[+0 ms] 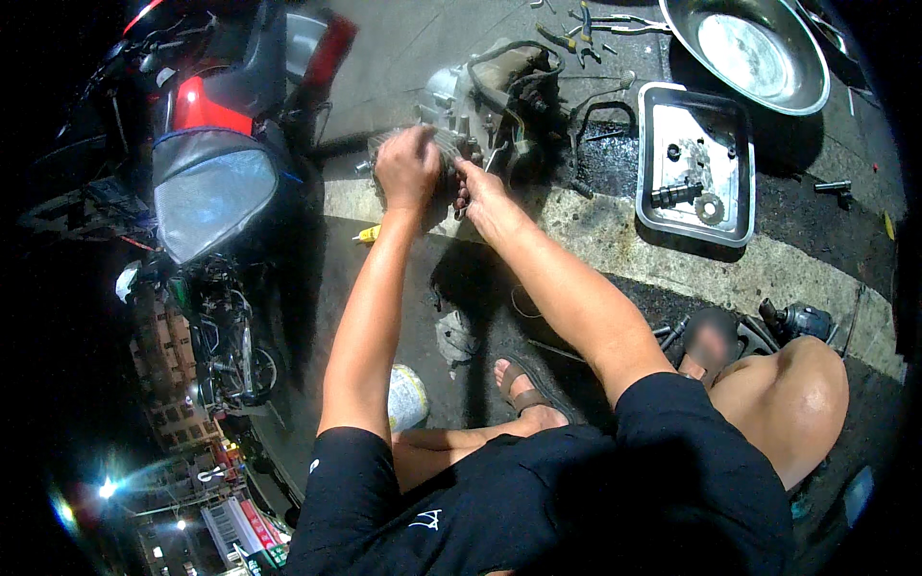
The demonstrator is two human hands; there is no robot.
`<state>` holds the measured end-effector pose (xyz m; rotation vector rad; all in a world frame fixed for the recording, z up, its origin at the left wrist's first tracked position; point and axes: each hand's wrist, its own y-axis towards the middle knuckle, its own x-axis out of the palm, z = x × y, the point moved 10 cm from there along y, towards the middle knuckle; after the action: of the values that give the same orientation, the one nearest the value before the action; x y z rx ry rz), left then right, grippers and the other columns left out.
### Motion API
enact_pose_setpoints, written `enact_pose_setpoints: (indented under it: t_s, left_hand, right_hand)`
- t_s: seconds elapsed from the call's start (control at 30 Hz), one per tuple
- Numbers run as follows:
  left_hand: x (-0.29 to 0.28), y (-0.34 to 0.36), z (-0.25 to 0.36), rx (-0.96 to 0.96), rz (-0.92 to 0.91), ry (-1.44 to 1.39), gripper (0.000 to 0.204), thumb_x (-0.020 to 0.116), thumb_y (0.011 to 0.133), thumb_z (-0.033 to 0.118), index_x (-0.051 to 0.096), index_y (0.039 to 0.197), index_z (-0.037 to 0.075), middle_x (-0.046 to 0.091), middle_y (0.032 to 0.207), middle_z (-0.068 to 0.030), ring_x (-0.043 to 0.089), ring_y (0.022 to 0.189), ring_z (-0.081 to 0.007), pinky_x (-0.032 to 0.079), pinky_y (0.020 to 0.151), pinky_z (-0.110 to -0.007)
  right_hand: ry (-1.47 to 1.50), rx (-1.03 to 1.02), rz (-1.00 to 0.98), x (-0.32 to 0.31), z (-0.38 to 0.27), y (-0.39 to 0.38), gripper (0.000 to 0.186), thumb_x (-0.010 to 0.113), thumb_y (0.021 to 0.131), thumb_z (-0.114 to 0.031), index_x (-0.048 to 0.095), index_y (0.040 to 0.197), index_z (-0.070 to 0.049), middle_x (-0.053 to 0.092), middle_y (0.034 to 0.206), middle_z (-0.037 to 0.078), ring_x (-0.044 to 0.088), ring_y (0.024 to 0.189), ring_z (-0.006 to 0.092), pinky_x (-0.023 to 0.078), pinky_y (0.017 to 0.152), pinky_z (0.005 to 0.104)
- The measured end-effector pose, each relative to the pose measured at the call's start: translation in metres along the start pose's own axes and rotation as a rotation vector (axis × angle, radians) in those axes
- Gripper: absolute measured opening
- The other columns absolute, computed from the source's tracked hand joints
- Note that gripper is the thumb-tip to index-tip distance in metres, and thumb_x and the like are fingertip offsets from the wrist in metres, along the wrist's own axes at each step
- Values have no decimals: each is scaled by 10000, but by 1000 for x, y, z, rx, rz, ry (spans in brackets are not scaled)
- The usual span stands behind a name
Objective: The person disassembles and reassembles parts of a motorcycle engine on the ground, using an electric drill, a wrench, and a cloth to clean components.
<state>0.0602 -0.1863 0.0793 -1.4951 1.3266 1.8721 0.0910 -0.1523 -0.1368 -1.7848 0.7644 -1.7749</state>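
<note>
A motorcycle engine (480,96) with a finned cylinder and black cables lies on the ground ahead of me. My left hand (408,171) is curled over the finned end, slightly blurred. Its fingers are bent inward, and whatever they hold is hidden beneath them. Beside it, my right hand (478,197) is closed at the near side of the engine. A bit of shiny metal shows below its fingers, too small to name. The two hands are close together but apart.
At right sits a metal tray (648,163) holding a camshaft (675,195) and a sprocket (710,209). Behind it stands a large steel basin (814,82); pliers (557,38) lie nearby. A motorcycle (216,182) stands at left, a white bucket (407,396) near my leg.
</note>
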Motion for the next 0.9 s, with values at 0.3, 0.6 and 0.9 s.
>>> enact_pose_setpoints:
  t_s: [0.3, 0.6, 0.9]
  left_hand:
    - [0, 0, 1, 8, -3, 8, 176, 601, 812, 169, 690, 949, 105, 690, 917, -104, 647, 863, -297, 487, 804, -376]
    - [-1, 1, 2, 11, 9, 4, 173, 602, 774, 159, 691, 913, 106, 685, 886, -95, 635, 847, -307, 476, 788, -407]
    - [1, -1, -4, 6, -7, -18, 187, 599, 807, 185, 689, 951, 105, 690, 910, -95, 647, 866, -302, 485, 808, -388]
  right_hand:
    - [-20, -6, 8, -7, 4, 2, 213, 675, 794, -188, 531, 662, -102, 469, 573, 1, 379, 426, 133, 294, 407, 299]
    - [28, 13, -30, 0, 5, 2, 223, 672, 787, -195, 521, 646, -110, 451, 564, -6, 357, 419, 130, 286, 408, 299]
    - [10, -35, 18, -2, 3, -10, 208, 702, 787, -198, 551, 695, -89, 490, 601, 12, 410, 455, 138, 306, 418, 308]
